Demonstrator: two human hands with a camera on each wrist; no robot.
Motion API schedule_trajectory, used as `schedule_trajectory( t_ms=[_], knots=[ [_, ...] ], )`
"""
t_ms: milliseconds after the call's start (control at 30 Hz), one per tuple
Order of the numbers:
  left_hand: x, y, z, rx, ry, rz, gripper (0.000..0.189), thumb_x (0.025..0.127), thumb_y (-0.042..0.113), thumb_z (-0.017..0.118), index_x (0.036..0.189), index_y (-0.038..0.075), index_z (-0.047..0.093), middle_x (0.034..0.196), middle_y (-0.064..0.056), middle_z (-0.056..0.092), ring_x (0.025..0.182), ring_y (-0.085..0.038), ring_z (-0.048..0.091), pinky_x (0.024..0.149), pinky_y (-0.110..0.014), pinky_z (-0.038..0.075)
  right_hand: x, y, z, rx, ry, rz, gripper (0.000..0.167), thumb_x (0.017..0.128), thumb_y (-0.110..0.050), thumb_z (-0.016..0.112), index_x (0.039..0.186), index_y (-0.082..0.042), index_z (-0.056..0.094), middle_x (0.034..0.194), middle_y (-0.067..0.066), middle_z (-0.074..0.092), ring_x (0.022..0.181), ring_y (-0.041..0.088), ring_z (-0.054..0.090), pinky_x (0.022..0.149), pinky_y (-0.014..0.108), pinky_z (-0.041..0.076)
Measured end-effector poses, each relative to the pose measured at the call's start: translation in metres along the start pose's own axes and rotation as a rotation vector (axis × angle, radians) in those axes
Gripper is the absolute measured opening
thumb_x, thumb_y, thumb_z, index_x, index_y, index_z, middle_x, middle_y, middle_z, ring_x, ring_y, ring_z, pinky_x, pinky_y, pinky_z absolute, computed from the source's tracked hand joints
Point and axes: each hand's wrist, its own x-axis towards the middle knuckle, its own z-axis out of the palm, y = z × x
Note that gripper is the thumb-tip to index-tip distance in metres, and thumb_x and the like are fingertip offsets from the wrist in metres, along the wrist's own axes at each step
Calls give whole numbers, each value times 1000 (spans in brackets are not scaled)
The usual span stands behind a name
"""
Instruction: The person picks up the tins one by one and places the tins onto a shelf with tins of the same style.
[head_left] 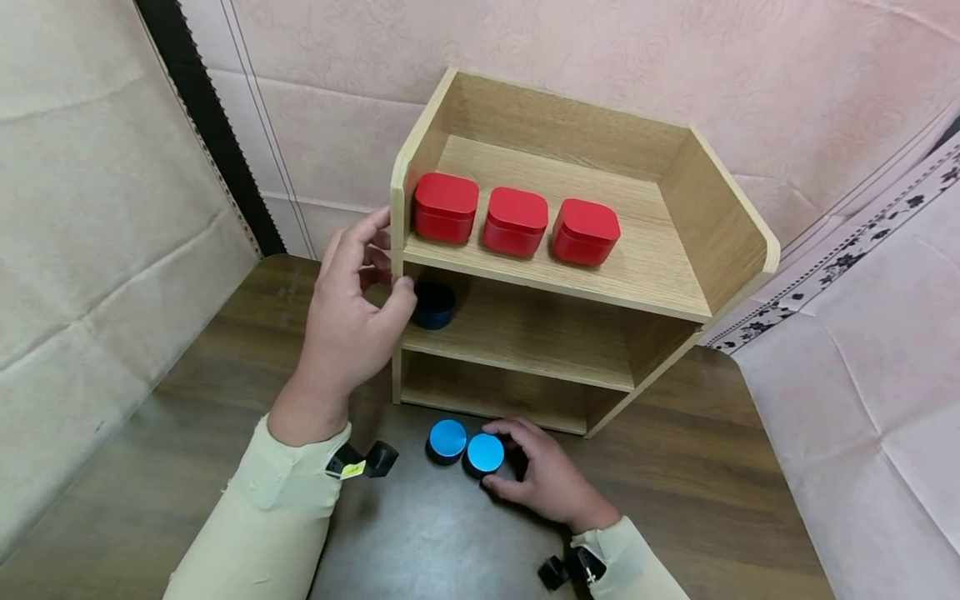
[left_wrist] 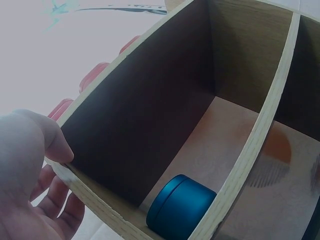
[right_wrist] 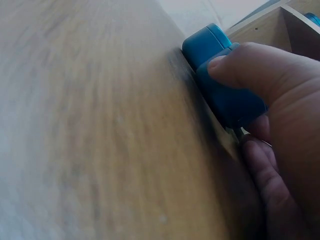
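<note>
A small wooden shelf (head_left: pixel 517 367) stands on the table. At its left side panel, my left hand (head_left: pixel 352 308) grips the edge, thumb in front and fingers curled around the outside. Beside that thumb, a dark blue round tin (head_left: pixel 433 307) sits on the middle level; the left wrist view shows this blue tin (left_wrist: pixel 182 207) within its compartment. In front of the shelf, my right hand (head_left: pixel 543 475) pinches a blue round tin (head_left: pixel 484 453) between thumb and fingers. A second blue tin (head_left: pixel 447 439) stands close to its left. The right wrist view shows the pinched tin (right_wrist: pixel 230 100) at the tabletop.
Three red rounded-square tins (head_left: pixel 516 222) stand in a row along the front of the top level. Pale patterned cloth (head_left: pixel 562 50) hangs behind and at both sides. The brown wooden table (head_left: pixel 720 500) extends around the shelf.
</note>
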Motion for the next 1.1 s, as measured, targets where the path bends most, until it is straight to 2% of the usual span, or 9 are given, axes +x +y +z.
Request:
schedule_trajectory(
  t_ms=[333,567,1100],
  knots=[
    [0,0,1,9,-1,6,70,101,4,66,167,21,52,144,-14,57,113,-16,58,99,-47,56,0,1,-1,-16,-6,1,65,93,-32,94,151,-24,65,138,-14,68,120,8,67,104,35,61],
    [0,0,0,8,4,8,70,100,4,66,166,20,52,143,-14,57,112,-17,59,99,-51,57,1,0,0,16,-3,1,63,93,-35,94,149,-27,65,136,-15,68,119,8,67,105,35,61],
    [0,-1,0,0,1,20,69,100,4,67,166,18,52,143,-15,57,113,-17,59,97,-54,58,0,-8,-8,58,41,-10,63,91,-29,96,147,-27,66,133,-14,71,119,9,67,104,37,60]
  ],
)
